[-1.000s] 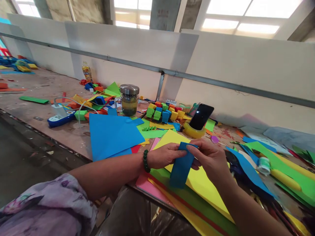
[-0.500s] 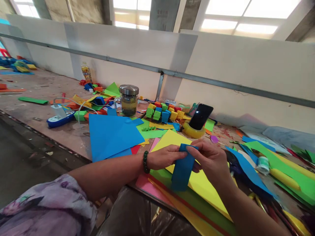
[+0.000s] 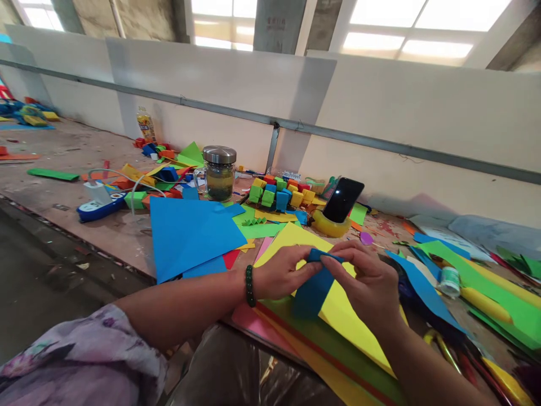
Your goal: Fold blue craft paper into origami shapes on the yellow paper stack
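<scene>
A blue paper strip [image 3: 313, 293] is held between my two hands, its top edge folded over and its lower part hanging above yellow sheets [image 3: 346, 316]. My left hand [image 3: 283, 272], with a dark bead bracelet at the wrist, pinches the strip's left side near the fold. At the fold's right end, my right hand [image 3: 363, 276] grips the paper between thumb and fingers. Beneath both hands lie the yellow sheets, with green, red and pink ones near the table edge.
Large blue sheets [image 3: 194, 234] lie left of my hands. Behind stand a lidded glass mug [image 3: 220, 175], a cluster of folded colored paper blocks [image 3: 282, 194] and a phone [image 3: 344, 200] on a yellow holder [image 3: 329, 225]. To the right are a small white-green container [image 3: 450, 282] and green sheets [image 3: 499, 290].
The blue strip's upper part has turned down and looks narrower at the top. My left hand has its thumb lower along the fold, and my right hand has shifted slightly right.
</scene>
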{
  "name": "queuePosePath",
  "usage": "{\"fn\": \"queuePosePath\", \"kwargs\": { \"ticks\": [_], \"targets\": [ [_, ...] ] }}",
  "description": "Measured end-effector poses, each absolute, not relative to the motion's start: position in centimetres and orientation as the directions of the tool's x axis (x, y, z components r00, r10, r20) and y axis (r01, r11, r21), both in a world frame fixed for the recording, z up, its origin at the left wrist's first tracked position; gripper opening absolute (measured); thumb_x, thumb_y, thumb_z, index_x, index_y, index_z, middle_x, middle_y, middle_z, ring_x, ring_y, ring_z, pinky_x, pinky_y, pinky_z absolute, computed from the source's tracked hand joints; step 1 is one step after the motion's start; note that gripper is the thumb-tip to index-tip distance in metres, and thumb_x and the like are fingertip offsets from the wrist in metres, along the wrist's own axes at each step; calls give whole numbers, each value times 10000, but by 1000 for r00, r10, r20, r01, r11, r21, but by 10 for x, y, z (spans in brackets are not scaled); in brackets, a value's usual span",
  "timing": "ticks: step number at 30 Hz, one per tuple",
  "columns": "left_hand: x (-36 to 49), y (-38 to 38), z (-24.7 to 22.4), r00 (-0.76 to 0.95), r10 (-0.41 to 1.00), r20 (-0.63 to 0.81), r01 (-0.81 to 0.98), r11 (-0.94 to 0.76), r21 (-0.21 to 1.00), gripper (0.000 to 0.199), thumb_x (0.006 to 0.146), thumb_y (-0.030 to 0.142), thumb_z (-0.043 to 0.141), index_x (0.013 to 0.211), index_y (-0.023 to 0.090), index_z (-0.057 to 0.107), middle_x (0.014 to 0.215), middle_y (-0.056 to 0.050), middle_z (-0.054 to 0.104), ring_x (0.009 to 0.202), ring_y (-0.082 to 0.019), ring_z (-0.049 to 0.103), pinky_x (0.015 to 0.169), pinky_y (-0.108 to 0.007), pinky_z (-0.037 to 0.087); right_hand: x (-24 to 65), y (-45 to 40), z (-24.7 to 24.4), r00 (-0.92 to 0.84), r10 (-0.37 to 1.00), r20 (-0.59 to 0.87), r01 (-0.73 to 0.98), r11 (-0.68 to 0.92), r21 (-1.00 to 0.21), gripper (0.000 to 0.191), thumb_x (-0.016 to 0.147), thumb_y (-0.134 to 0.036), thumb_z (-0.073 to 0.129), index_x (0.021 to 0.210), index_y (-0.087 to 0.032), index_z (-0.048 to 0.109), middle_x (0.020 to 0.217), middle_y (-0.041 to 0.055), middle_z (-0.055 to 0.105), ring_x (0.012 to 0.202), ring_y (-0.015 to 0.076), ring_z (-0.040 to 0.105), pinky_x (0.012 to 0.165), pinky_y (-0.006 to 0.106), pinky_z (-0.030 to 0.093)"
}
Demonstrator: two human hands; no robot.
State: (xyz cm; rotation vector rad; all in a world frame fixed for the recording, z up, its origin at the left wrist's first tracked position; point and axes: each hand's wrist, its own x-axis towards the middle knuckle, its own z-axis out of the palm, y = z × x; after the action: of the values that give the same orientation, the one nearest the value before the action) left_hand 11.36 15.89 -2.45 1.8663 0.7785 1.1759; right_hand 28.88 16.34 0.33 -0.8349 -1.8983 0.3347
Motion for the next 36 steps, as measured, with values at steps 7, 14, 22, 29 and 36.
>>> {"fn": "queuePosePath", "kwargs": {
  "ticks": [7, 14, 22, 29, 36],
  "targets": [
    [110, 152, -16, 104, 813, 573, 99, -581, 808, 179, 831, 290, 654, 727, 155, 599, 710, -14, 619, 678, -118, 546, 662, -234, 447, 291, 164, 6, -287, 698, 657, 400, 710, -580, 147, 800, -265, 712, 677, -216, 648, 754, 33, 638, 699, 170, 599, 645, 309, 481],
    [110, 150, -16, 102, 804, 586, 77, -593, 801, 159, 837, 262, 650, 729, 147, 630, 715, -17, 641, 677, -114, 556, 660, -230, 431, 293, 164, 5, -285, 749, 598, 337, 662, -669, 128, 797, -281, 721, 703, -213, 668, 779, 39, 640, 721, 169, 593, 652, 304, 472],
    [109, 148, -17, 63, 774, 629, 78, -633, 771, 166, 849, 262, 641, 728, 157, 598, 711, -18, 627, 685, -121, 548, 672, -241, 425, 294, 163, 8, -276, 747, 606, 257, 664, -702, 179, 822, -294, 691, 661, -218, 675, 738, 35, 631, 701, 167, 583, 638, 307, 474],
    [107, 148, -17, 159, 807, 568, 60, -582, 811, 217, 864, 341, 630, 778, 142, 648, 725, -29, 646, 682, -123, 562, 659, -235, 432, 290, 157, 15, -337, 705, 624, 336, 710, -619, 219, 820, -316, 689, 629, -212, 662, 672, 35, 605, 639, 159, 550, 593, 304, 449],
    [109, 159, -21, -8, 878, 478, 83, -476, 876, 304, 836, 394, 633, 665, 143, 616, 616, 3, 571, 599, -107, 480, 581, -226, 383, 286, 172, 3, -424, 874, 237, 260, 368, -893, 375, 794, -530, 658, 709, -165, 675, 630, 15, 576, 594, 135, 487, 541, 271, 413]
  ]
}}
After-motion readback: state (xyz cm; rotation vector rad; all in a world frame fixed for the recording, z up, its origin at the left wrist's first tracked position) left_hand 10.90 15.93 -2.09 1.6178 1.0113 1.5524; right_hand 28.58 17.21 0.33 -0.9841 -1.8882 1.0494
